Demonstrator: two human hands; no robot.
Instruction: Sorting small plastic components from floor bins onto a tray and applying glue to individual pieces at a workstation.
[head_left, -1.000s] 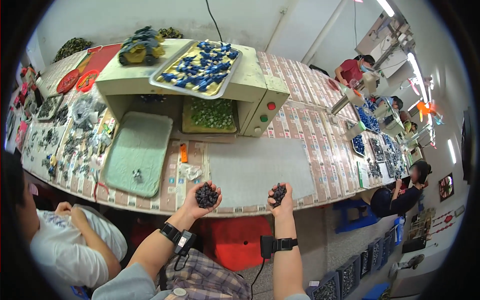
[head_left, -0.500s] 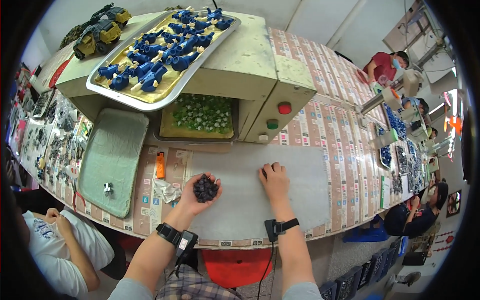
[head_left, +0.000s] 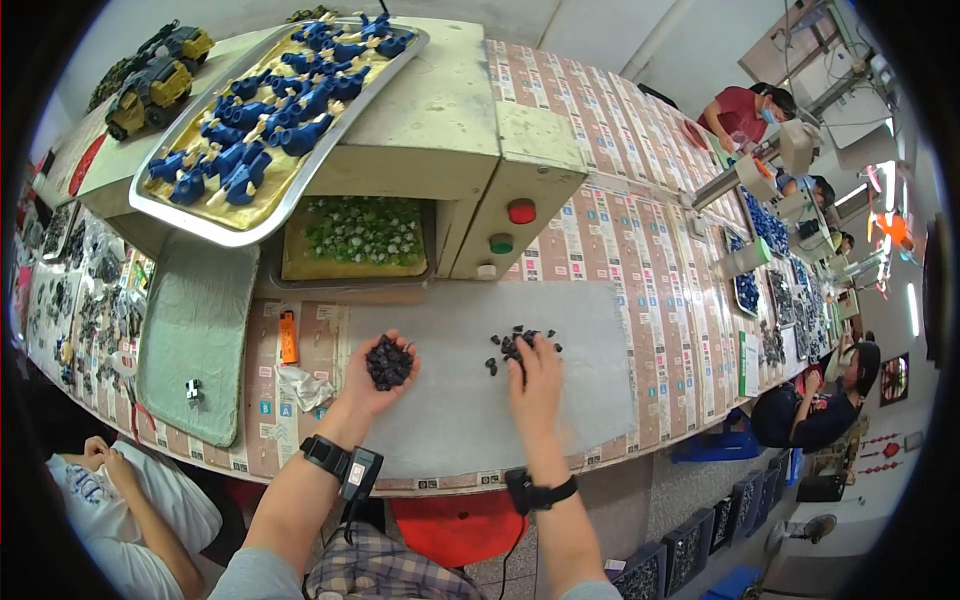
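My left hand (head_left: pixel 375 372) is palm up and cupped around a heap of small dark parts (head_left: pixel 388 361), held just above the grey mat (head_left: pixel 440 420). My right hand (head_left: pixel 535 378) lies palm down on the mat with its fingers apart, its fingertips over a loose scatter of the same dark parts (head_left: pixel 508 345). Both wrists wear black bands.
Behind the mat stands a beige machine (head_left: pixel 480 170) with a red and a green button and an open bay of green-white pieces (head_left: pixel 360 232). A metal tray of blue toys (head_left: pixel 270 110) rests on top. An orange lighter (head_left: pixel 288 338), a green pad (head_left: pixel 195 335), seated co-workers left and right.
My right hand went from holding a clump of dark parts in the air to lying flat on the mat, and the parts now lie scattered there. My left hand still cups its heap.
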